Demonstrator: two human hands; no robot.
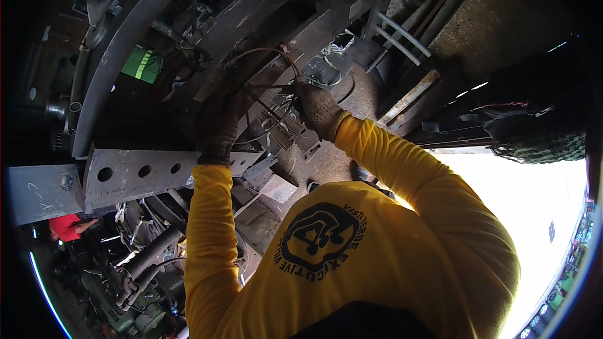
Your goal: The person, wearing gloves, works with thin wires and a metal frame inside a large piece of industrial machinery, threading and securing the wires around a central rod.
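A brown work glove covers my right hand (319, 110), whose fingers are closed at the middle of the view. A thin brown cable (271, 49) arches over from the steel and runs into its grip. Beside it, a thin straight rod (271, 86) reaches left from the same hand. My left hand (217, 127), also gloved, lies against the dark steelwork, just above a flat steel bar with round holes (125, 174). Its fingers are lost in shadow. Steel beams (308, 41) stretch beyond both hands.
A curved steel bar (119, 56) rises at the left. Below the hands lie a bundle of thin rods (286, 133) and a metal plate (277, 188). Machinery (119, 289) fills the lower left, near a person in red (69, 227). Metal tubes (402, 41) stand at upper right.
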